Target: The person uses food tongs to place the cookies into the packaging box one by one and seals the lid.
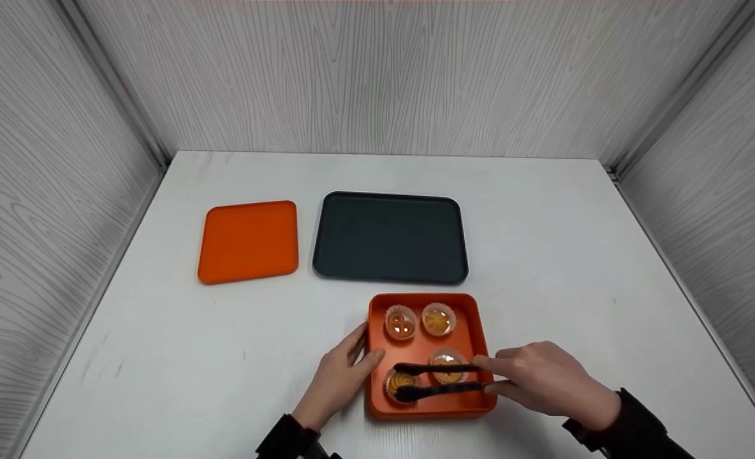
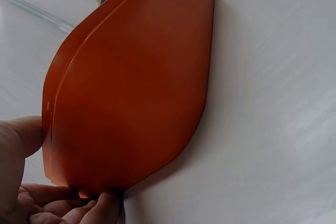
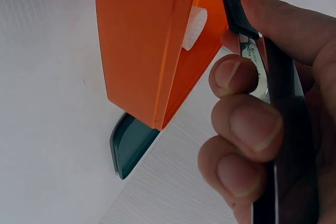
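A deep orange box (image 1: 421, 349) holds several small pastries in clear, pleated cups. My left hand (image 1: 336, 382) grips its left wall, thumb over the rim and fingers against the outside; the left wrist view shows this side close up. From the right, my right hand (image 1: 540, 381) holds black tongs (image 3: 287, 145), fingers curled round their arms. The tong tips are spread apart over the box, overlapping the near-left swirled pastry (image 1: 393, 382). Under the tongs' arms the near-right pastry (image 1: 446, 361) is partly hidden. Farther back sit two others, a round-topped one (image 1: 400, 322) and a star-patterned one (image 1: 438, 320).
Behind the box lies a dark green tray (image 1: 390, 239) on the white table (image 1: 161, 357). A flat orange tray (image 1: 250, 242) is to its left. Grey wood-grain panels (image 1: 365, 76) enclose the table at the back and both sides.
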Available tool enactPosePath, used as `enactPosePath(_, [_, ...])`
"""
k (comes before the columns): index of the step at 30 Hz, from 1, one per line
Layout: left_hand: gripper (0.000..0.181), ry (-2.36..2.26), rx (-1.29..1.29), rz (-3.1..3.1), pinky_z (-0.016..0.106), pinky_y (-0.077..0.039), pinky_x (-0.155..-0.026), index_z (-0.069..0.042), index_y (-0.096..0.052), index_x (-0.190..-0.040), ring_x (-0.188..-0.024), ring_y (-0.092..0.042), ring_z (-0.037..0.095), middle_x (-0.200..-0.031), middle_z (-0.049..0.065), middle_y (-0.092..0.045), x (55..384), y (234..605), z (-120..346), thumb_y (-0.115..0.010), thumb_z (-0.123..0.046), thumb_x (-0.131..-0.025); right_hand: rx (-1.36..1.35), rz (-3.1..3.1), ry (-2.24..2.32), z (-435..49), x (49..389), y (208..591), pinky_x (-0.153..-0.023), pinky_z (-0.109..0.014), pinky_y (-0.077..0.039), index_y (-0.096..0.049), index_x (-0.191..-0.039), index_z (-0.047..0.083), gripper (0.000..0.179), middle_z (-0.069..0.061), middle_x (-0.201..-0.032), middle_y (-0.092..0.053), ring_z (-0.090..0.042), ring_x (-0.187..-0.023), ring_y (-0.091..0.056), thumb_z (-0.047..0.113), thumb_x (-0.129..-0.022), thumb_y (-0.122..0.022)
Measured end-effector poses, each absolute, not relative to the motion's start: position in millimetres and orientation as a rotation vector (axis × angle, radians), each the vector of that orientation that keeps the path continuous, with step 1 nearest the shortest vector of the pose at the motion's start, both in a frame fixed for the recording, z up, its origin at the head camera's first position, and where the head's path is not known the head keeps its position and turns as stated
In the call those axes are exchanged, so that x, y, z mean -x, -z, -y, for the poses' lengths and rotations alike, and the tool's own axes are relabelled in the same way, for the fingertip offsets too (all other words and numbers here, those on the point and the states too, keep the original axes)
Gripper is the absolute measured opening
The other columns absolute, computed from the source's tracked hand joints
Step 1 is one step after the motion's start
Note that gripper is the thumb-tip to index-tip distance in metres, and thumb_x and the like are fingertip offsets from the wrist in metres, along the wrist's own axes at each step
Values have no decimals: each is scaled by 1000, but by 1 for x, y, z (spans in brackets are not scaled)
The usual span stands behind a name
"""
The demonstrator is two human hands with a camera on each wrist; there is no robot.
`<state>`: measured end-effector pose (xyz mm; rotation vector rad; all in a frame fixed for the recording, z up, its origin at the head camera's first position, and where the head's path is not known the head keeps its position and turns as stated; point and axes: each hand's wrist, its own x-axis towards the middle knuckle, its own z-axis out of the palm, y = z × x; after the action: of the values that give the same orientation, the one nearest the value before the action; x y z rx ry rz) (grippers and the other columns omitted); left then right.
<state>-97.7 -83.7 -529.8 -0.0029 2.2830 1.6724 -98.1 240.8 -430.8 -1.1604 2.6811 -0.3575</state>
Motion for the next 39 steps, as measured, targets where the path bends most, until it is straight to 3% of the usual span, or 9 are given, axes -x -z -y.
enactPosePath(20, [79, -1658, -10, -2311, 46, -31, -122, -7, -34, -160, -152, -31, 28, -162, 12, -38, 98, 531, 83, -62, -51, -100, 1087, -2781, 282, -239, 108, 441, -48, -19, -34, -75, -121, 18, 37, 14, -65, -52, 0, -53, -38, 25, -86, -84])
enactPosePath(39, [80, -1653, 12, -2294, 48, -30, -122, -9, -33, -160, -152, -30, 29, -163, 11, -37, 99, 531, 83, -61, -52, -100, 1020, -2746, 309, -240, 108, 441, -50, -19, -38, -74, -124, 17, 41, 15, -66, -55, -1, -53, -40, 31, -87, -82])
